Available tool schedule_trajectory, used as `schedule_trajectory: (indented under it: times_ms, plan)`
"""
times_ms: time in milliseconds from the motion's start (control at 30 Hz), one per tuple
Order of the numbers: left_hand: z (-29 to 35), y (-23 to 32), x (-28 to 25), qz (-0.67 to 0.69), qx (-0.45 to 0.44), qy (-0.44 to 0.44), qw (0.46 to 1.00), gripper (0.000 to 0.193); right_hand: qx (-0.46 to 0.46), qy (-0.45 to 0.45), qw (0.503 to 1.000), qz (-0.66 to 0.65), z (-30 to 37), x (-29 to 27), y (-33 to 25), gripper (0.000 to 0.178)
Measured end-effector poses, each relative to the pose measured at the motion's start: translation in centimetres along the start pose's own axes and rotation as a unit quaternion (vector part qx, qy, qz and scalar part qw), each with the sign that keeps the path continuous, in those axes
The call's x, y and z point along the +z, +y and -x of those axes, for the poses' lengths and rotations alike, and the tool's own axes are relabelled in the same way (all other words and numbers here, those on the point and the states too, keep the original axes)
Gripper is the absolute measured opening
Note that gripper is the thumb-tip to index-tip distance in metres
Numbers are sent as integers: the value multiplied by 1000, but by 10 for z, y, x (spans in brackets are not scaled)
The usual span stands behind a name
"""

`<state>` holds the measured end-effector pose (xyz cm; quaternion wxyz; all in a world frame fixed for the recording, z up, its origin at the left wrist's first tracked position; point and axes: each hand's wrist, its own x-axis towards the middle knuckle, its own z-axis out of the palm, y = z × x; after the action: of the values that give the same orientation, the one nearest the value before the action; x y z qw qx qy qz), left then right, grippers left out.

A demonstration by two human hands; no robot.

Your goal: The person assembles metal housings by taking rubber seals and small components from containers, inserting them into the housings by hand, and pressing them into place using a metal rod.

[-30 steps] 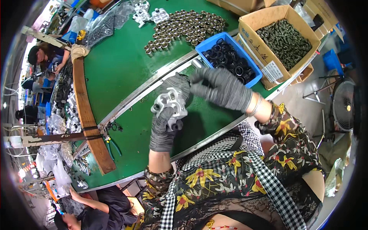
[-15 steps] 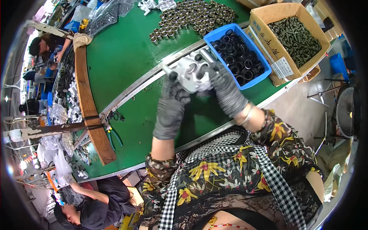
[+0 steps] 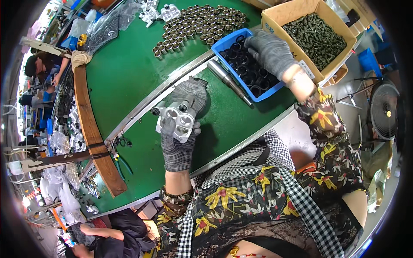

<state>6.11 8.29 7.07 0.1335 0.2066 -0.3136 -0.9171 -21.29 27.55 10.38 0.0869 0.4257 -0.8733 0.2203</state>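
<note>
L hand (image 3: 178, 144), grey glove, grips a silver cast metal block (image 3: 177, 119) w/ several round bores, held just above the green desk (image 3: 124, 81) near its front edge, about mid-way along. R hand (image 3: 270, 51), also gloved, is down in the blue bin (image 3: 238, 41) at the desk's right end, fingers curled over the black rings; can't tell if it has pinched one yet.

To do this bit well, IMO: keep the block steady w/ bores facing up, take a single ring, not a clump, and bring it square to a bore so it seats flat. Watch the steel rod (image 3: 228, 81) lying just beside the bin's near wall; an elbow could roll it.

Containers:
- Blue bin: black rings (image 3: 245, 71), loose, roughly half full.
- Cardboard box (image 3: 275, 19), touching the bin's right side: dark small metal parts (image 3: 316, 36), heaped.
- No container: short metal sleeves (image 3: 193, 23) stood upright in a patch toward the desk's far edge.
- Clear bags (image 3: 103, 30) at the far left corner, contents unclear.
</note>
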Motion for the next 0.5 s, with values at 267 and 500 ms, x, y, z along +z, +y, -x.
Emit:
schedule_trajectory:
  times_ms: [267, 500]
  plan:
    - [4, -3, 10, -101, 23, -1, 995, 55, -66, -137, 984, 98, -24, 34, -4, 22]
    - [-1, -9, 5, -98, 18, 29, 995, 56, -74, -6, 993, 89, -16, 39, 7, 11]
